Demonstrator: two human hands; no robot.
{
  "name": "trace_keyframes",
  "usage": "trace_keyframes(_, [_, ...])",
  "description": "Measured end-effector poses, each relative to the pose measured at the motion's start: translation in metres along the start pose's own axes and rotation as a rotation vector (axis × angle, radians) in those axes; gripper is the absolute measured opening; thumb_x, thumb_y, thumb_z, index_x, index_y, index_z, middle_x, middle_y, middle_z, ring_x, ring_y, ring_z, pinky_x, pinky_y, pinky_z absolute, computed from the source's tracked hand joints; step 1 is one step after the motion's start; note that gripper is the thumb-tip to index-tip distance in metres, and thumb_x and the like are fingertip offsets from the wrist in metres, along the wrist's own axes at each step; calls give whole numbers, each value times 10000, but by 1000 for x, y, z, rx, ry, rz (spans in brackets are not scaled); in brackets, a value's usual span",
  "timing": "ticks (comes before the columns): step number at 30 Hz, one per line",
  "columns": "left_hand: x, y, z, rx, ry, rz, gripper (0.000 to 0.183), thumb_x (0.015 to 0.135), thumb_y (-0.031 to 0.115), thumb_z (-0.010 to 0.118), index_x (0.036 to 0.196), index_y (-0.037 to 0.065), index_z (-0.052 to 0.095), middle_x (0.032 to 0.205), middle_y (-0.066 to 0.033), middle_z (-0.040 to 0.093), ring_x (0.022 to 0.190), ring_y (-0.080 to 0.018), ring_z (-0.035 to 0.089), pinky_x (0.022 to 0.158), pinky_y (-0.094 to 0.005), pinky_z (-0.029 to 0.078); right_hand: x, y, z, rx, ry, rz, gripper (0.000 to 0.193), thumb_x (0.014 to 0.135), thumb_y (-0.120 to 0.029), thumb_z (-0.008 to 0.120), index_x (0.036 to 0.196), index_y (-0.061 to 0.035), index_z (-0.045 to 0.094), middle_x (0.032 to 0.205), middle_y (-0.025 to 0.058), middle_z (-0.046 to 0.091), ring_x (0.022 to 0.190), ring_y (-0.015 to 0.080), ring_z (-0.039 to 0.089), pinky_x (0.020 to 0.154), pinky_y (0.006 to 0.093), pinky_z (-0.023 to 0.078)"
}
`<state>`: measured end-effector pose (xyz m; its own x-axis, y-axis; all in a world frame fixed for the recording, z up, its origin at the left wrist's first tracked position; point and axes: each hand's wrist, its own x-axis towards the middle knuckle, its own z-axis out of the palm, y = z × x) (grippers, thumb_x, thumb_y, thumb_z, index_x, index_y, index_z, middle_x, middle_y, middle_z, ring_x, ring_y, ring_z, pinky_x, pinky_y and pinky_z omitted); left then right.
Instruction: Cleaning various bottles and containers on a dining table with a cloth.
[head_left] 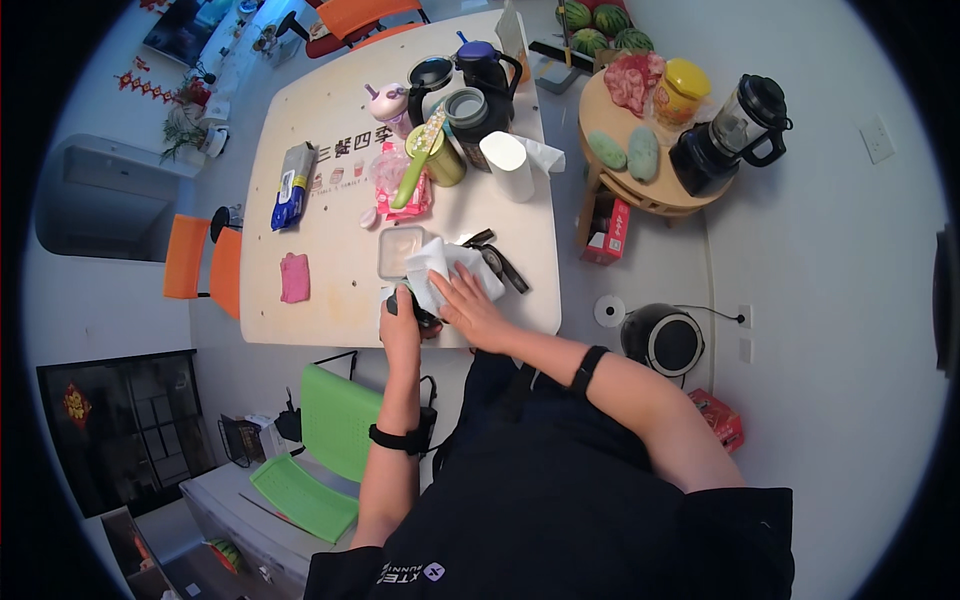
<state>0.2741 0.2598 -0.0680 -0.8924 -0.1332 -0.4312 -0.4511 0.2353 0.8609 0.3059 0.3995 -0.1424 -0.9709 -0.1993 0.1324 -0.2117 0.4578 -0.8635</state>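
Near the table's front edge, my left hand is closed around a small dark object, mostly hidden by the fingers, so its kind does not show. My right hand holds a crumpled white cloth or paper towel against that object, fingers pressed on it. Just beyond the cloth sits a clear square container. To the right, partly under the cloth, lies a black strap-like item.
On the white table lie a pink cloth and a blue-grey wipes pack. Beyond my hands stand a green tumbler, a white bottle and dark jugs. A round side table holds a blender.
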Motion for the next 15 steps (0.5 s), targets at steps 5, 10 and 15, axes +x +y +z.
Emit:
trace_keyframes(5, [-3, 11, 11, -38, 29, 30, 453, 930, 383, 456, 1051, -53, 483, 872, -156, 577, 560, -226, 614, 431, -301, 556, 14, 74, -2, 87, 126, 207, 488, 974, -410, 294, 1408, -187, 278, 1445, 182, 251, 1368, 372, 148, 1098, 502, 108])
trace_keyframes(10, [2, 11, 17, -86, -31, 32, 422, 927, 357, 460, 1085, -33, 475, 945, -159, 560, 718, -239, 624, 436, -311, 570, 14, 92, 2, -578, -137, 74, 487, 964, -328, 356, 1392, -106, 286, 1399, 222, 307, 1293, 425, 278, 1070, 526, 191])
trace_keyframes(15, [14, -34, -16, 277, -42, 337, 472, 927, 360, 478, 1255, 22, 435, 1042, -125, 549, 923, -221, 567, 593, -357, 585, 11, -19, -5, 99, 177, 90, 375, 963, -332, 370, 1224, -106, 518, 1314, 178, 438, 1265, 343, 355, 1063, 511, 205])
